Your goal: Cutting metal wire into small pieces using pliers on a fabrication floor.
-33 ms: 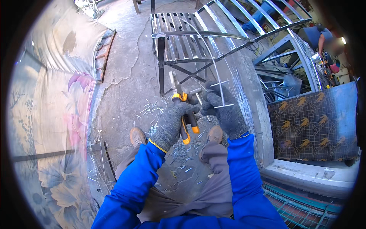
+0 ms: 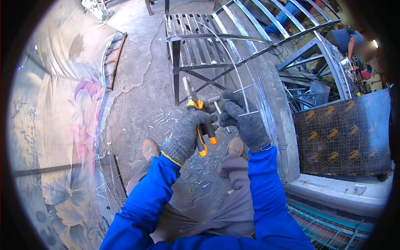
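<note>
My left hand, in a grey knit glove, is closed around pliers with black and orange handles. Their metal jaws point up and away from me. Opposite it, my gloved right hand has its fingers curled around thin metal rod pieces. A short T-shaped metal piece pokes out between its fingertips and the pliers. One long thin rod with short crosspieces reaches from the rack down over the right hand. The fingers partly hide how these pieces are gripped.
Ahead stands a slatted metal frame on legs. Cut metal bits litter the concrete floor between my shoes. A bundle of thin rods lies at the right, near a dark patterned board. Patterned cloth hangs left. Another person works far right.
The crosspiece end of the long rod has shifted slightly right and up at my right hand. The pliers and left hand have barely moved.
</note>
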`<state>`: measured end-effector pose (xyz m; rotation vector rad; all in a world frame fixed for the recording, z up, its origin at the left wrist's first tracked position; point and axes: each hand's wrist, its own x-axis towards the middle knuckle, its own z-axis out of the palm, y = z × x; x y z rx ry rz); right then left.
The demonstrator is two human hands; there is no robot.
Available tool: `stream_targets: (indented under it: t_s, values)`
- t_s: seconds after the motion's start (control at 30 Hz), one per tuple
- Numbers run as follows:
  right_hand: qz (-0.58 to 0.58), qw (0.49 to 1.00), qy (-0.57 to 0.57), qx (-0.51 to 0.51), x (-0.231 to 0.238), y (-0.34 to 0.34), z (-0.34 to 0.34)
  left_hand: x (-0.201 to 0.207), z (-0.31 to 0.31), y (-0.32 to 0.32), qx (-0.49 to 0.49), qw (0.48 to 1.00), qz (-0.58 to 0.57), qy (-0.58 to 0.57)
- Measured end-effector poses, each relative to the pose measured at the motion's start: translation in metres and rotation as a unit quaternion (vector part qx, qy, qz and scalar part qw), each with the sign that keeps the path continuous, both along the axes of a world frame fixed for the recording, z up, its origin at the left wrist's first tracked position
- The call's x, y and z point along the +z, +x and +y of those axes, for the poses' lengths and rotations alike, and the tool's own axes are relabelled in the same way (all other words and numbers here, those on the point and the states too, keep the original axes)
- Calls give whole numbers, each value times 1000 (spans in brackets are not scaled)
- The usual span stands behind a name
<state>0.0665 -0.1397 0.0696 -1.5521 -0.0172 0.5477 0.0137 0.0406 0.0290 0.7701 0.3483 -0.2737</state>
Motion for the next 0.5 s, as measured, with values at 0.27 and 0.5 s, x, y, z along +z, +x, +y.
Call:
stream_targets:
  t_s: [0.27, 0.5]
  values:
    - [-257, 962, -46, -85, 2, -5, 20, 1, 15, 5, 46, 997, -10, -67]
    - [-529, 832, -159, 46, -22, -2, 40, 7, 17, -1, 66, 997, -14, 31]
